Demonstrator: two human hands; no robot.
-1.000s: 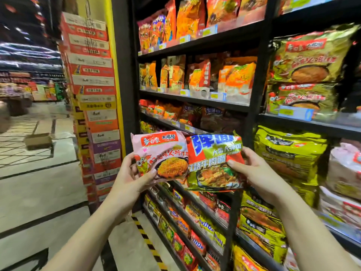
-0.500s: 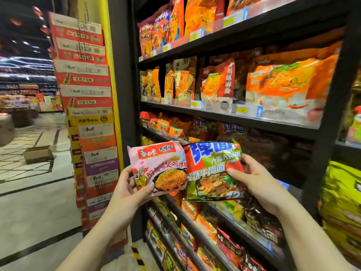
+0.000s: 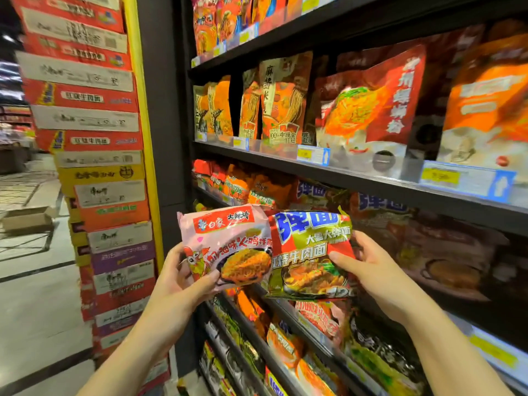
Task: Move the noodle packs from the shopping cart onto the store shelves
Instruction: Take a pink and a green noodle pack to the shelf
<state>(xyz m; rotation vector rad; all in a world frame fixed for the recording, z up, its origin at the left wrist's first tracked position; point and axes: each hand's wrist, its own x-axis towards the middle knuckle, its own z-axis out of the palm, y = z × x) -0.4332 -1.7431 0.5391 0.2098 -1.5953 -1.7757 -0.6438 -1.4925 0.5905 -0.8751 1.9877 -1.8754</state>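
Two packs before shelf (image 3: 357,178): left hand (image 3: 183,284) pinches pink pack (image 3: 225,247), right hand (image 3: 368,270) pinches green pack (image 3: 311,252); pink pack's right edge hidden, shelf packs blurred.

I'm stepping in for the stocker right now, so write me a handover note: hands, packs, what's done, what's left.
Left hand: grips the pink pack by its lower left corner.
Right hand: grips the red-green pack by its right edge.
Both packs are held up side by side in front of the shelves, on no shelf yet. The cart is out of view.
Done: two packs are out of the cart.
Left: shelve both. Packs with the same blue lettering as the red-green one sit on the shelf just behind it, likely its spot. Then fetch any remaining packs.
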